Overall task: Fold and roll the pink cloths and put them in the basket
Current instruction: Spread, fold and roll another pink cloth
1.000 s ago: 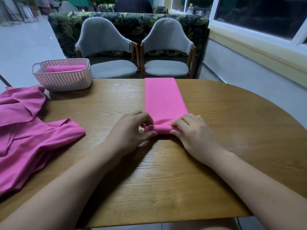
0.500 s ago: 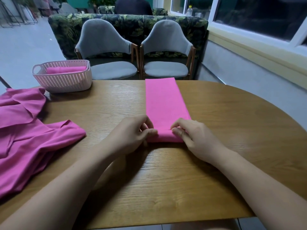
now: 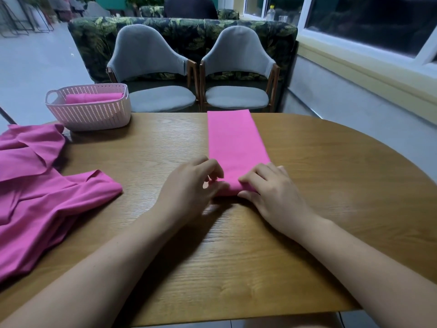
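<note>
On the round wooden table (image 3: 236, 268), the left hand (image 3: 189, 192) and the right hand (image 3: 272, 192) sat at the near end of the folded pink cloth (image 3: 234, 143), fingers curled and pinching its first small roll. Rolling looked just begun; the next move called for even pressure to run it straight up the strip. Far left, the basket (image 3: 94, 117) held one rolled cloth (image 3: 94, 97).

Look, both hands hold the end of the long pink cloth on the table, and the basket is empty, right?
No: the head view shows a rolled pink cloth in the basket. The rest holds: the left hand and right hand grip the near end of the long pink cloth on the table.
</note>
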Demonstrator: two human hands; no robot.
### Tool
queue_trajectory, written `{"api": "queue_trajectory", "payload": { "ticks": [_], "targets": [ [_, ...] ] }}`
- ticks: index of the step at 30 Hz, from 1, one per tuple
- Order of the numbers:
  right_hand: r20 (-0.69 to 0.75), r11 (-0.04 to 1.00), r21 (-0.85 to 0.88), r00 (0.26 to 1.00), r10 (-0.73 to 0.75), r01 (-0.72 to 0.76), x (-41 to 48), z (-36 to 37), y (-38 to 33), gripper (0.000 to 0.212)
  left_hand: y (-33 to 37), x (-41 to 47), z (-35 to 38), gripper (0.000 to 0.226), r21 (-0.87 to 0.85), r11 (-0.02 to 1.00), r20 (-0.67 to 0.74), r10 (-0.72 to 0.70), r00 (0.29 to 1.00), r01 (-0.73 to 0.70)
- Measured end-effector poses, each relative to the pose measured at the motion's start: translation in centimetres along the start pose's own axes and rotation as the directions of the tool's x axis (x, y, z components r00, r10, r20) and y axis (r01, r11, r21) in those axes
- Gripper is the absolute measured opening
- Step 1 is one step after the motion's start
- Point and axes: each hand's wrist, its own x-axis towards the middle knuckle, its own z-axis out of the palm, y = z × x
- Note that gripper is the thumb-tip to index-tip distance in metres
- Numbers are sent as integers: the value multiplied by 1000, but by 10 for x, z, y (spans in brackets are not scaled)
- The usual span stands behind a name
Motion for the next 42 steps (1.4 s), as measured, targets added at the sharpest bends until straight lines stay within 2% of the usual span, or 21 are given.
{"api": "queue_trajectory", "payload": {
  "ticks": [3, 8, 10, 14, 18, 20, 23, 25, 27, 29, 31, 35, 38, 42],
  "targets": [
    [3, 1000, 19, 1000, 25, -25, 4, 6, 5, 24, -4, -1, -2, 35, 19, 1000, 50, 0, 999, -1],
    [37, 994, 85, 997, 68, -71, 16, 11, 7, 18, -8, 5, 0, 26, -18, 999, 41, -31, 999, 32],
    [52, 997, 38, 997, 64, -66, 20, 12, 7, 13, -12, 9, 2, 24, -37, 998, 53, -48, 997, 50],
    [46, 997, -60, 997, 61, -58, 19, 11, 0, 29, -19, 16, 6, 21, -42, 995, 72, -87, 994, 91],
    [2, 996, 17, 996, 86, -86, 21, 14, 3, 29, -22, 23, 7, 16, -99, 979, 91, -168, 982, 177],
    [6, 996, 43, 996, 83, -84, 27, 15, 10, 27, -22, 26, 8, 18, -92, 976, 49, -194, 980, 198],
    [41, 987, 111, 993, 114, -118, 39, 18, 20, 28, -22, 30, 11, 17, 86, 993, -129, -70, 989, 81],
    [75, 975, 151, 985, 153, -163, 48, 20, 25, 26, -22, 33, 12, 16, 94, 995, -143, -2, 990, 16],
    [98, 968, 155, 979, 182, -195, 55, 23, 29, 22, -22, 33, 13, 23, 95, 995, -96, 46, 994, -37],
    [94, 970, 133, 977, 193, -204, 62, 26, 30, 23, -24, 32, 13, 31, 124, 990, -52, 70, 996, -64],
    [73, 977, 74, 979, 193, -198, 67, 28, 31, 27, -26, 33, 13, 34, 115, 993, -35, 35, 999, -31],
    [-3, 991, -21, 991, 133, -133, 67, 28, 29, 29, -30, 40, 15, 29, 81, 997, -31, 0, 1000, 2],
    [28, 997, -45, 998, 63, -61, 60, 24, 24, 37, -36, 45, 17, 26, 63, 997, -12, -33, 999, 34],
    [51, 994, -75, 996, 79, -76, 58, 28, 30, 38, -41, 51, 19, 30, 10, 995, 6, -95, 996, 95]
  ]
}}
